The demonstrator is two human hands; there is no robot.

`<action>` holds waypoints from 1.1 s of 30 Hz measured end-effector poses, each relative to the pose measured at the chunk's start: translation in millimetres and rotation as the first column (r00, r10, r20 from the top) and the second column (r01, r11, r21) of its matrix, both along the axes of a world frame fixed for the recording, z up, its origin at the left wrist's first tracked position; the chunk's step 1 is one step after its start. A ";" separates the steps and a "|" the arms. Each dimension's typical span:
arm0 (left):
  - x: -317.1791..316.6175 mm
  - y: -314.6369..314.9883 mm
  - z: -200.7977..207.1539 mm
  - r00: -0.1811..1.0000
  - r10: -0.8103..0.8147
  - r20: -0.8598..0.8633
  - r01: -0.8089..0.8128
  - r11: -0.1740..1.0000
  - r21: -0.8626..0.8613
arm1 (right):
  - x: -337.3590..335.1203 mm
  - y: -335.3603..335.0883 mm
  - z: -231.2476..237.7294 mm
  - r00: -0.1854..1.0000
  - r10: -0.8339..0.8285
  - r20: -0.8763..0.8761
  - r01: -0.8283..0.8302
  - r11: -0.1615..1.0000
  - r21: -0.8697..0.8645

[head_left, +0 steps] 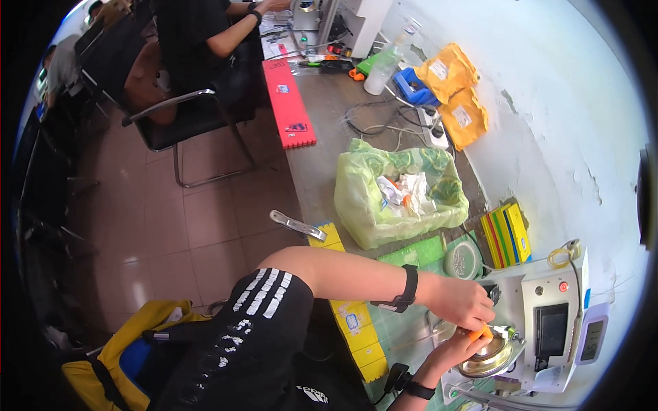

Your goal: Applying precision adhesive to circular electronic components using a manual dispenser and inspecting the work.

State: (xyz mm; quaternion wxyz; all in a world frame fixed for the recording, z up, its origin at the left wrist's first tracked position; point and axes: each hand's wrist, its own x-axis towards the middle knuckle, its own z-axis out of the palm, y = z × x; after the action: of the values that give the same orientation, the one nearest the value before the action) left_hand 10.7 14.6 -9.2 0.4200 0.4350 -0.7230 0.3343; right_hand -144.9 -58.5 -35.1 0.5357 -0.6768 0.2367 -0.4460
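Observation:
My left hand [465, 302] reaches across from the left, its fingers pinched together above a round, shiny gold-and-silver metal fixture [488, 362]. Just below it, my right hand [449, 351] comes up from the lower edge with bent fingers closed, close to the left fingertips. A small orange piece [480, 333] shows at the right fingertips; whether it is held or worn on a finger I cannot tell. Anything inside the left pinch is hidden. Beside the fixture stands a white instrument [548, 329] with a dark screen and a red button.
A bin lined with a green bag [356, 205] holds crumpled paper. Nearby are a round tub [463, 260], yellow strips [360, 335], a metal handle [298, 225] and a red strip [288, 103]. Cables and a power strip [433, 127] lie farther back. Another person [199, 48] sits beyond.

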 end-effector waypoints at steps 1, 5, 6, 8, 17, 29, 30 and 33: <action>-1.3 -1.0 1.8 1.000 0.006 0.008 -0.006 1.000 -0.015 | -0.6 -0.5 1.3 1.000 -0.010 0.028 0.009 1.000 0.028; 1.3 -4.1 -3.1 1.000 0.003 -0.014 -0.003 0.999 -0.034 | 2.9 -2.1 1.8 0.994 0.025 0.110 -0.044 0.983 0.177; 1.0 -4.9 -4.6 1.000 -0.005 -0.026 0.004 0.999 -0.032 | 2.5 -3.7 -0.1 0.992 0.049 0.113 -0.068 0.983 0.170; 0.2 -6.1 -7.0 0.999 -0.010 -0.042 0.009 1.000 -0.028 | 1.8 -6.8 -0.9 0.997 0.031 0.078 -0.045 0.981 0.187; -5.2 -4.0 -7.2 1.000 0.007 0.000 -0.007 0.998 -0.060 | -9.4 -15.9 0.9 0.990 0.011 0.138 -0.062 0.926 0.373; -6.6 -8.9 -14.4 0.992 0.120 0.039 -0.119 0.993 -0.027 | -7.4 -23.8 3.6 0.999 0.000 0.053 -0.017 0.947 0.320; -7.8 -10.9 -15.1 0.992 0.115 0.044 -0.113 0.993 -0.032 | -7.3 -20.6 4.7 0.998 0.003 0.062 -0.024 0.943 0.331; -10.1 -15.3 -16.1 0.995 0.096 0.031 -0.093 0.992 -0.087 | -7.6 -11.7 10.8 0.999 -0.005 0.049 -0.011 0.941 0.339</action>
State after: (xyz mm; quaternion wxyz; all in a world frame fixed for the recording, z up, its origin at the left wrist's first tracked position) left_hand 0.6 -0.7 -25.3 0.4091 0.4445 -0.6938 0.3919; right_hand -152.5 -70.1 -24.3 0.6504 -0.5639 0.2958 -0.4142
